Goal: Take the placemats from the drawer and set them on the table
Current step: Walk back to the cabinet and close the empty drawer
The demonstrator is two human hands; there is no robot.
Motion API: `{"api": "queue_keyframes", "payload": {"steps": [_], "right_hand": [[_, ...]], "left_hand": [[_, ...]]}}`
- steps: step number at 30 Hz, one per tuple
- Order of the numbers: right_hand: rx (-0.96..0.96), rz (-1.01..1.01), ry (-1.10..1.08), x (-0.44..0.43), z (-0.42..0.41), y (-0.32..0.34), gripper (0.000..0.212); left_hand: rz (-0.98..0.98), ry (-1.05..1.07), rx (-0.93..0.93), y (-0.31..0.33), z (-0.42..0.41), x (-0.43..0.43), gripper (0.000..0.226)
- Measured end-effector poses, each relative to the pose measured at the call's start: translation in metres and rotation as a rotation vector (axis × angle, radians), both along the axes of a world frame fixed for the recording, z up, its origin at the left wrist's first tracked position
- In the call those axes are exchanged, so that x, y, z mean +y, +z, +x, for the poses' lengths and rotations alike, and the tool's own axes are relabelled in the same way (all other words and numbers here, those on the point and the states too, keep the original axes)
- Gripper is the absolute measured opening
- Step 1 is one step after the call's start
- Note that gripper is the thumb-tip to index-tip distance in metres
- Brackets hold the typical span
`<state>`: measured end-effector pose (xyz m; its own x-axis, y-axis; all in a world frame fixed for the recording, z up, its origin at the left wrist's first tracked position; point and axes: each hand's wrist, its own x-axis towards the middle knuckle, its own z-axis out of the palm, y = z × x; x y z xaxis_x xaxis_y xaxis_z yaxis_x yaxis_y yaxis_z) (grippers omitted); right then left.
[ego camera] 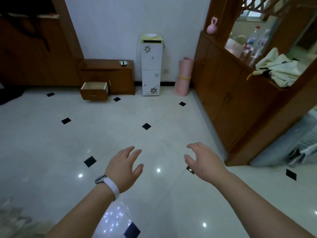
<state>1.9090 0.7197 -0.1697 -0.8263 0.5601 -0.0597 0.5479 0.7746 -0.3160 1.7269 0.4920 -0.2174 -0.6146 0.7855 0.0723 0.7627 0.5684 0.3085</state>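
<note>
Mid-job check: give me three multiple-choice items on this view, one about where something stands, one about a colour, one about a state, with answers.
1. Where is the rolled mat?
A. Right of the water dispenser
B. Inside the drawer
C. On the low cabinet

2. What colour is the watch strap on the left hand?
A. Black
B. White
C. Red

3. What state is the drawer in?
A. Pulled open
B. Shut
C. Lying on the floor

Answers:
1 A: the pink roll stands on the floor against the wall, right of the dispenser.
2 B: a white band circles the left wrist.
3 A: it juts out from the cabinet, with its pale inner walls showing.
</note>
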Motion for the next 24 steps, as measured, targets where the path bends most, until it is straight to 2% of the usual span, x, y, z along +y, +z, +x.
{"api": "queue_keyframes", "payload": {"steps": [4,11,18,24], "right_hand": [[0.036,0.015,0.027,0.05,-0.058,0.006,0.046],[0.042,-0.014,0.215,0.113,-0.167,-0.016,0.048],[-0.025,-0.011,0.403,0.196,-0.287,-0.012,0.052],[-0.028,-0.026,0.459,0.23,-0.367,-0.01,0.049]], "left_hand": [[-0.019,0.05,0.022,-0.001,-0.048,0.021,0.063],[-0.09,0.142,0.063,-0.003,-0.137,0.084,0.065],[-0.14,0.249,0.115,0.019,-0.229,0.153,0.061],[-0.137,0.308,0.1,0.02,-0.286,0.182,0.06]]}}
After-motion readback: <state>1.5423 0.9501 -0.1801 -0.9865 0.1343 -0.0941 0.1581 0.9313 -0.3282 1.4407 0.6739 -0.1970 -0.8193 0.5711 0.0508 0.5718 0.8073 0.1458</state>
